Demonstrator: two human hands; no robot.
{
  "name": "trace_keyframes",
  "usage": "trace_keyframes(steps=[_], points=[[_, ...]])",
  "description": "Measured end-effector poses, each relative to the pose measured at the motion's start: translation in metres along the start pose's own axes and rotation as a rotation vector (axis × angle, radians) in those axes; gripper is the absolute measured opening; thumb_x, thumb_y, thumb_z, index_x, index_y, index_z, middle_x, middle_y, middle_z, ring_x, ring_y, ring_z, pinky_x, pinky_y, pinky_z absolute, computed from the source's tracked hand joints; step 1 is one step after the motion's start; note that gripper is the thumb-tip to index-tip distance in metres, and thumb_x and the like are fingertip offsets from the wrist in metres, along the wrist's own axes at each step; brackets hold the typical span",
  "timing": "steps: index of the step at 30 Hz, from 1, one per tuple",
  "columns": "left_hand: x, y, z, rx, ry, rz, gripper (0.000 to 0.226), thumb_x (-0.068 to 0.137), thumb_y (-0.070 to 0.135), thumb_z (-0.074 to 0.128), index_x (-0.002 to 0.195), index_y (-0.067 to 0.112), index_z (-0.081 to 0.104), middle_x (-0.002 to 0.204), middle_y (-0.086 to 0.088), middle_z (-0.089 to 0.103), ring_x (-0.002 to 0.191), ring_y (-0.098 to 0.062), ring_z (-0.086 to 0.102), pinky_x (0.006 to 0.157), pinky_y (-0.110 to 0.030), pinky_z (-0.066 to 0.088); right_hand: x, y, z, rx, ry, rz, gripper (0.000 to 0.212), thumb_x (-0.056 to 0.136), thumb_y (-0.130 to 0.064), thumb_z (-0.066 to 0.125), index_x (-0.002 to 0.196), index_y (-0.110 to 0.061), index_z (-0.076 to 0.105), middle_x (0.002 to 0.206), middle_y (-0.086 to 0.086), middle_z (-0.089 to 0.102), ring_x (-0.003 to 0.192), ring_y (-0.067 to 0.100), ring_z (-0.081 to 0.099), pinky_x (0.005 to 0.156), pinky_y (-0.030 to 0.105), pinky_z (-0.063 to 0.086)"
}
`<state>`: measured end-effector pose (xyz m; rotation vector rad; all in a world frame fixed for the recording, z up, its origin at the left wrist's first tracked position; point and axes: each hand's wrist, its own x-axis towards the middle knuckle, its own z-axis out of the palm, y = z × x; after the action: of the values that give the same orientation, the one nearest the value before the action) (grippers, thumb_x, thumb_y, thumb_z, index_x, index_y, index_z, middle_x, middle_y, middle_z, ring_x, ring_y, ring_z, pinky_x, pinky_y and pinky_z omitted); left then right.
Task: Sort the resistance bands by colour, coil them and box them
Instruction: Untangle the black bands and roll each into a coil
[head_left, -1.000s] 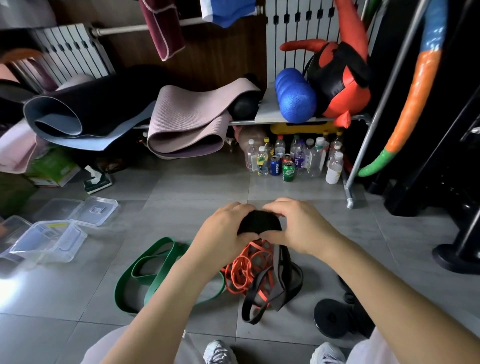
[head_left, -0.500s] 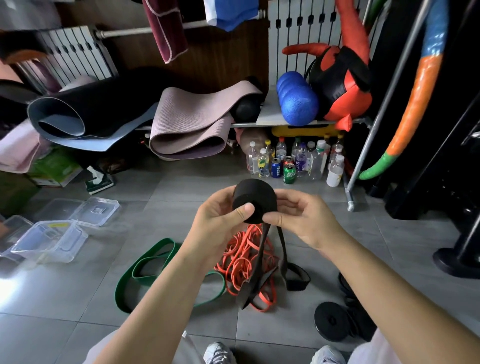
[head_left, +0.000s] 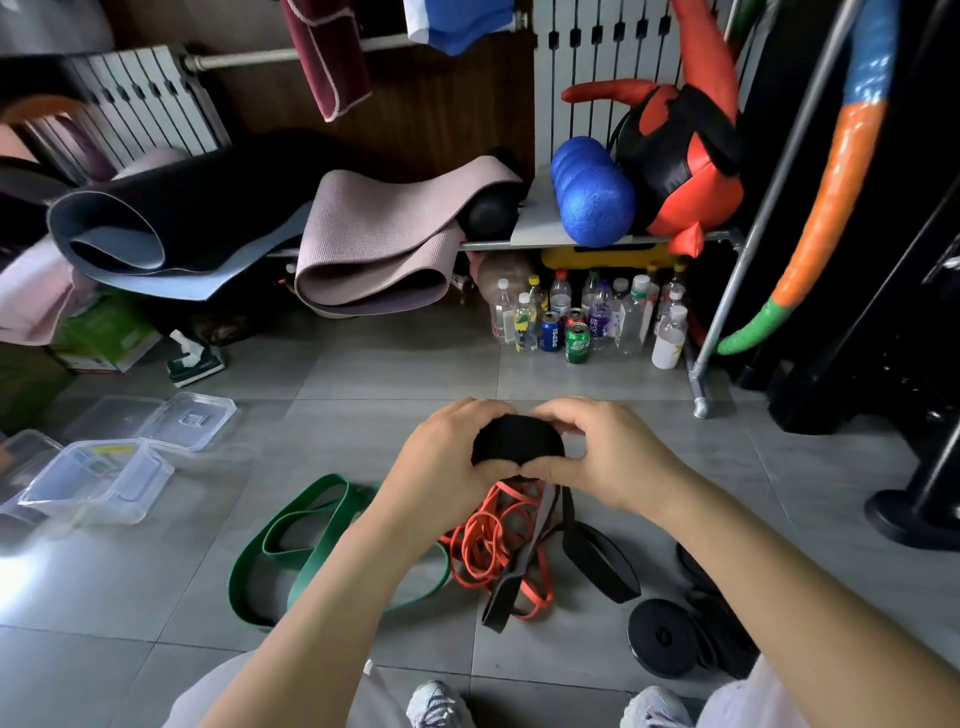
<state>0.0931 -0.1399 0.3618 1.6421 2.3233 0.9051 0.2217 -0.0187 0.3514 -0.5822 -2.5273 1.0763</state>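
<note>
Left hand (head_left: 447, 457) and right hand (head_left: 608, 457) are gripping the half-wound black band (head_left: 517, 441) above the floor, fingers (head_left: 571, 415) curled round it. Risk: grip slackening, coil springing open; trailing tail snagging the orange bands (head_left: 488, 540).

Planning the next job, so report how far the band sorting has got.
Done: nothing boxed; no band shows in the clear boxes. In hand: left hand and right hand grip the black band, partly coiled, its tail hanging down. Left: finish that coil, coil the green band and orange bands lying loose on the floor, box all.
</note>
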Motion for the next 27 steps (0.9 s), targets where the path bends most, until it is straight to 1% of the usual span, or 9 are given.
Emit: trace_keyframes(steps=[4, 6, 8, 13, 17, 20, 22, 24, 27], points=[[0.0, 0.003, -0.004, -0.228, 0.071, -0.062, 0.039, 0.074, 0.013, 0.075, 0.106, 0.031, 0.062, 0.101, 0.014, 0.062, 0.096, -0.01, 0.058, 0.084, -0.03, 0.051, -0.002, 0.0, -0.014, 0.098, -0.028, 0.037, 0.069, 0.058, -0.05, 0.076, 0.12, -0.023, 0.062, 0.115, -0.011, 0.066, 0.109, 0.003, 0.058, 0.098, 0.029, 0.046], [0.001, 0.003, -0.005, -0.396, 0.129, -0.101, 0.043, 0.073, 0.007, 0.076, 0.097, 0.039, 0.06, 0.099, 0.018, 0.063, 0.097, -0.008, 0.061, 0.082, -0.024, 0.053, -0.003, 0.004, -0.017, 0.13, -0.034, 0.057, 0.07, 0.056, -0.051, 0.075, 0.119, -0.024, 0.062, 0.117, -0.011, 0.065, 0.112, 0.002, 0.058, 0.102, 0.031, 0.044], [0.003, 0.001, -0.007, -0.516, 0.204, -0.107, 0.049, 0.072, 0.001, 0.075, 0.094, 0.042, 0.059, 0.095, 0.018, 0.066, 0.097, -0.005, 0.063, 0.082, -0.016, 0.051, -0.002, 0.006, -0.016, 0.288, 0.017, 0.067, 0.063, 0.054, -0.046, 0.076, 0.113, -0.027, 0.063, 0.113, -0.01, 0.067, 0.109, 0.002, 0.06, 0.103, 0.031, 0.044], [0.001, 0.009, 0.002, -0.866, 0.278, -0.104, 0.035, 0.07, 0.012, 0.072, 0.101, 0.026, 0.063, 0.095, 0.006, 0.071, 0.094, -0.011, 0.066, 0.086, -0.026, 0.052, 0.001, 0.003, -0.01, 0.559, 0.141, -0.021, 0.042, 0.059, -0.023, 0.077, 0.098, -0.03, 0.064, 0.093, -0.011, 0.073, 0.095, 0.008, 0.068, 0.09, 0.023, 0.051], [-0.001, 0.008, 0.01, -0.652, 0.187, -0.185, 0.034, 0.076, 0.016, 0.072, 0.101, 0.031, 0.054, 0.104, 0.007, 0.065, 0.103, -0.012, 0.061, 0.095, -0.037, 0.049, -0.003, 0.004, -0.014, 0.453, 0.16, -0.042, 0.044, 0.07, -0.001, 0.077, 0.099, -0.032, 0.064, 0.091, -0.012, 0.072, 0.092, 0.005, 0.068, 0.085, 0.019, 0.051], [-0.001, 0.001, 0.002, -0.197, 0.088, -0.1, 0.057, 0.08, 0.02, 0.073, 0.127, 0.034, 0.045, 0.121, 0.015, 0.047, 0.116, -0.006, 0.046, 0.096, -0.027, 0.043, -0.003, 0.008, -0.014, 0.149, 0.087, -0.001, 0.04, 0.074, -0.014, 0.078, 0.11, -0.027, 0.066, 0.102, -0.013, 0.069, 0.098, 0.002, 0.064, 0.092, 0.024, 0.049], [-0.003, 0.001, 0.001, -0.029, 0.008, 0.0, 0.068, 0.08, 0.025, 0.072, 0.139, 0.031, 0.039, 0.126, 0.012, 0.047, 0.116, -0.008, 0.045, 0.096, -0.025, 0.041, -0.002, 0.007, -0.01, 0.022, 0.024, 0.021, 0.042, 0.075, -0.021, 0.077, 0.115, -0.018, 0.066, 0.108, -0.005, 0.07, 0.102, 0.008, 0.063, 0.093, 0.034, 0.051], [-0.003, 0.004, 0.003, 0.036, -0.06, 0.018, 0.062, 0.082, 0.024, 0.07, 0.138, 0.028, 0.042, 0.124, 0.007, 0.054, 0.112, -0.014, 0.052, 0.093, -0.027, 0.044, -0.003, 0.005, -0.007, -0.003, -0.005, -0.003, 0.037, 0.076, -0.021, 0.076, 0.112, -0.017, 0.067, 0.104, -0.001, 0.071, 0.098, 0.012, 0.064, 0.088, 0.037, 0.052], [-0.002, 0.003, 0.005, -0.04, -0.01, -0.015, 0.047, 0.081, 0.015, 0.07, 0.125, 0.026, 0.056, 0.111, 0.008, 0.061, 0.105, -0.014, 0.056, 0.092, -0.033, 0.049, -0.004, 0.003, -0.008, 0.06, 0.009, -0.018, 0.04, 0.075, -0.02, 0.077, 0.113, -0.024, 0.067, 0.106, -0.01, 0.07, 0.1, 0.004, 0.062, 0.09, 0.025, 0.049]])
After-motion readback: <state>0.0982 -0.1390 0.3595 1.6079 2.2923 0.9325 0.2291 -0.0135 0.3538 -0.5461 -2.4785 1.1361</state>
